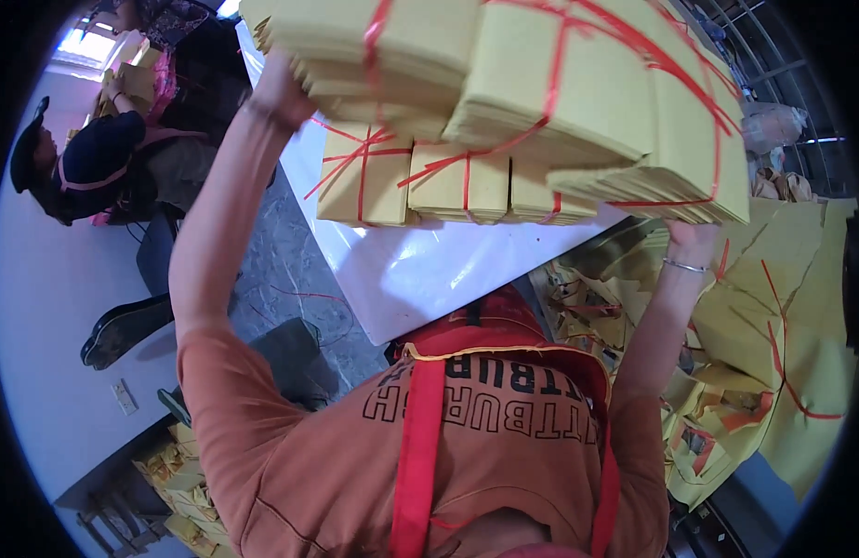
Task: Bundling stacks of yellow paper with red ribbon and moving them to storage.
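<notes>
Big stack of yellow paper bundles [541,84], tied crosswise with red string [560,56], raised over the white bench [420,270], long axis running left to right. Gripped at each end: left hand [281,93] closed on one end, right hand [692,237] under the other. Smaller tied bundles [448,181] along the bench's far edge. Loose yellow sheets [783,307] piled beside the right edge.
</notes>
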Demonstrator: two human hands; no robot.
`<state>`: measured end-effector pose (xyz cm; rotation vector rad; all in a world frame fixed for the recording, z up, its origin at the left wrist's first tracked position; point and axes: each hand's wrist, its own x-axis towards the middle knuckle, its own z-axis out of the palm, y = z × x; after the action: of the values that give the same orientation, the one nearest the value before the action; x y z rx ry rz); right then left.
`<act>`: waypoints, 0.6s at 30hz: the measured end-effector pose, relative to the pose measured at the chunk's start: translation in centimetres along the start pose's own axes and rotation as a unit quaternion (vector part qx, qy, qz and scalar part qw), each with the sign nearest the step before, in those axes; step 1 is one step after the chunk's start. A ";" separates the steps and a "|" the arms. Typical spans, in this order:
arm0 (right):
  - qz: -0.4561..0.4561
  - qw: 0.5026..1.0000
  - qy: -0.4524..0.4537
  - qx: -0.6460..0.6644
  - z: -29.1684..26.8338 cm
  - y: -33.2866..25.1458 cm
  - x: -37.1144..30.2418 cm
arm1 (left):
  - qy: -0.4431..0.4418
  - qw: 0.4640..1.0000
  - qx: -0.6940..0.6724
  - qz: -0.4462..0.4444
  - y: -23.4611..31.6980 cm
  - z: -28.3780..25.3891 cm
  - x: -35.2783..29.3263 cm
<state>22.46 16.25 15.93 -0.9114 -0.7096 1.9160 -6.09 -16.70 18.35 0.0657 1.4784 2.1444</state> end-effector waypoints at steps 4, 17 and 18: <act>0.085 0.995 -0.038 -0.040 -0.7 4.2 -1.5 | 0.095 0.995 0.012 -0.020 -2.7 -3.1 -5.9; 0.219 0.959 -0.181 0.005 -2.8 5.0 1.3 | 0.051 0.994 0.098 -0.002 -5.1 -6.1 -7.2; 0.171 0.981 -0.066 -0.060 -2.0 4.6 0.9 | 0.021 0.990 0.136 0.011 -4.6 -8.7 -6.5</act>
<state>21.65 15.15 10.99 -1.0418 -0.7933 2.2741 -1.59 -25.86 12.42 0.1362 1.7936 1.9588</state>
